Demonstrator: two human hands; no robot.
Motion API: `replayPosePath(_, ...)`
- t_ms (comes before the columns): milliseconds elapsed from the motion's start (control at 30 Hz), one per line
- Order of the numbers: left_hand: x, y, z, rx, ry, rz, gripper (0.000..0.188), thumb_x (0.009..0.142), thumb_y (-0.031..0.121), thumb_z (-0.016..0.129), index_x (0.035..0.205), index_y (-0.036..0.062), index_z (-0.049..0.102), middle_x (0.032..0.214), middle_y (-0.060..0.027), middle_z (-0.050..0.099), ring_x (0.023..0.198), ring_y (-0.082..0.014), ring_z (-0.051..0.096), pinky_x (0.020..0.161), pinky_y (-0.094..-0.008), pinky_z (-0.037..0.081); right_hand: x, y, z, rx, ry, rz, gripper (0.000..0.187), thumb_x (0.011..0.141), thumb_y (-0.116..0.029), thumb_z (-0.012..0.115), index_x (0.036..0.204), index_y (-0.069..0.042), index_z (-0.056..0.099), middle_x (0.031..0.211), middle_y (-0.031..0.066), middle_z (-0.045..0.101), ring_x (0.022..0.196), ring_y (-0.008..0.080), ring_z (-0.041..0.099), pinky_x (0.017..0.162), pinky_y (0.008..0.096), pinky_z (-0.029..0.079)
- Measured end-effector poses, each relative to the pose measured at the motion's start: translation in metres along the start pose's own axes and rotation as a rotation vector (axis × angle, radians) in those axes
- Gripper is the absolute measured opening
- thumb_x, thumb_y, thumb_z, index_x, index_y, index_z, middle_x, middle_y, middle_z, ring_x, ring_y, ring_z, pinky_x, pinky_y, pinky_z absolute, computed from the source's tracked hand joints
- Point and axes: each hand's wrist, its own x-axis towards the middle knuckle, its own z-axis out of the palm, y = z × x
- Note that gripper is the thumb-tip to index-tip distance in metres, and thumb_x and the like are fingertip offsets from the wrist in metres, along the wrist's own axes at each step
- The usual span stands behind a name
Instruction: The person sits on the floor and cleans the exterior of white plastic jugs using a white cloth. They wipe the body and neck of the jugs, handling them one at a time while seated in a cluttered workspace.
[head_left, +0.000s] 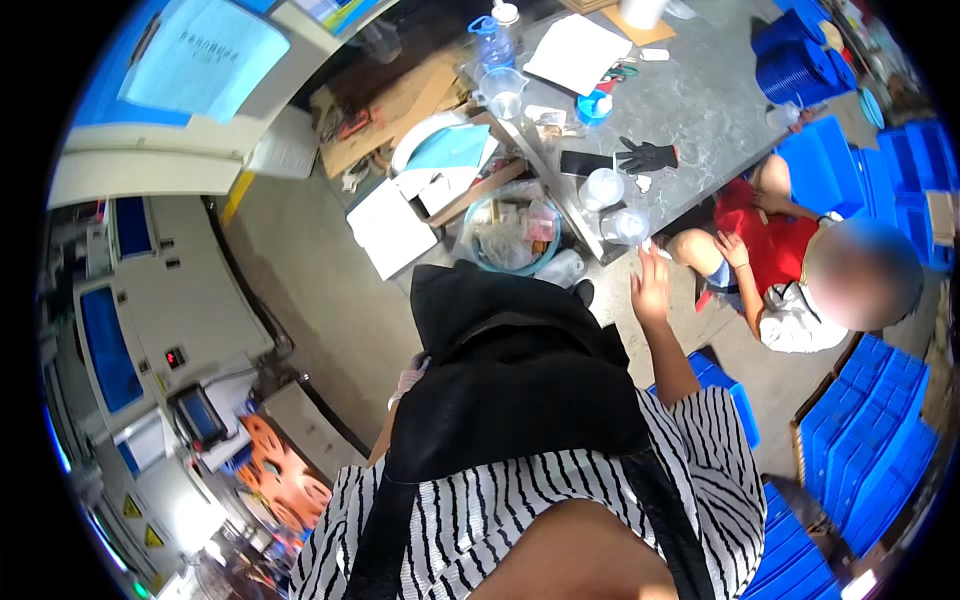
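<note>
My right hand (652, 287) reaches forward beside the near corner of the grey table (705, 130). Its fingers are stretched out and apart, just short of a clear plastic cup (627, 227). Something small and white shows at the fingertips, too small to name. Behind that cup stands a second clear cup (602, 188). A black phone (586, 163) and a black glove (648, 156) lie close by. Down at my left side, my left hand (408, 380) appears to have a white covering; my black apron (520, 400) hides most of it, fingers included.
A bin lined with plastic (510, 235) and an open cardboard box (480, 190) stand left of the table. To the right a person in red (770, 235) sits low near blue crates (865, 430). Machine cabinets (190, 290) line the left. A jug (503, 92) stands on the table.
</note>
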Motion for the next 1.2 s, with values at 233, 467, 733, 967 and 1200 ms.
replayPosePath(233,0.112,0.098,-0.134,0.095,-0.303,0.199,0.054,0.094,0.049,0.047,0.133,0.0121,0.047,0.123,-0.0171,0.058,0.118,-0.0289,0.052,0.096,-0.0381,0.042,-0.147,-0.021,0.119,0.096,-0.411,0.886,0.037,0.085,-0.02,0.06,0.118,-0.006,0.052,0.12,0.0192,0.053,0.109,0.0347,0.054,0.088,0.0438,0.047)
replayPosePath(467,0.166,0.067,-0.138,0.307,-0.664,0.519,0.068,0.093,0.047,0.05,0.141,0.0018,0.033,0.139,-0.0208,0.044,0.129,-0.0309,0.042,0.106,-0.0346,0.032,-0.251,-0.202,0.22,0.374,-0.784,1.074,0.054,0.093,-0.041,0.047,0.139,-0.014,0.039,0.141,0.0217,0.039,0.131,0.0409,0.035,0.107,0.0477,0.031)
replayPosePath(733,0.151,0.107,-0.135,0.763,-0.733,0.653,0.076,0.085,0.042,0.06,0.146,0.014,0.025,0.143,-0.0218,0.037,0.134,-0.0377,0.032,0.11,-0.0416,0.028,-0.242,-0.268,0.252,0.558,-0.704,0.677,0.067,0.088,-0.036,0.057,0.14,-0.001,0.034,0.143,0.0239,0.035,0.133,0.0374,0.033,0.11,0.0406,0.029)
replayPosePath(967,0.16,0.115,-0.074,1.057,-0.92,0.901,0.087,0.083,0.036,0.061,0.15,0.0164,0.01,0.143,-0.0256,0.035,0.133,-0.0412,0.033,0.112,-0.0458,0.021,-0.235,-0.309,0.272,0.21,-0.882,0.367,0.052,0.084,-0.047,0.058,0.123,-0.014,0.053,0.134,0.0111,0.046,0.132,0.0314,0.032,0.102,0.0706,0.015)
replayPosePath(1200,0.256,0.112,0.044,1.303,-1.345,0.607,0.067,0.087,0.046,0.051,0.144,0.019,0.03,0.109,-0.0221,0.063,0.101,-0.037,0.06,0.088,-0.0413,0.047,-0.182,-0.222,0.361,0.603,-1.079,0.295,0.036,0.081,-0.04,0.062,0.105,-0.013,0.06,0.103,0.01,0.061,0.106,0.0298,0.056,0.101,0.0577,0.032)
